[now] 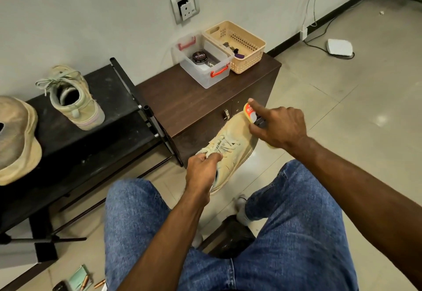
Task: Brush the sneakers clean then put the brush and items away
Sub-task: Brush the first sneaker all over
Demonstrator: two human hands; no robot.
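Note:
A tan sneaker [230, 144] is held in the air over my knees, toe pointing away. My left hand [202, 169] grips it at the laces and collar. My right hand [277, 126] holds a yellow-backed brush [250, 113] against the sneaker's toe, index finger stretched along the brush's back. The bristles are hidden under the hand. Its matching sneaker [73, 99] stands on the black shoe rack [114, 126] at the left.
A brown cabinet [191, 101] carries a clear box [205, 62] with red latches holding a polish tin [199, 57], and a beige basket [237, 44] with small items. A tan hat [16, 140] lies on the rack. Cables and a white device [339, 47] lie on the floor.

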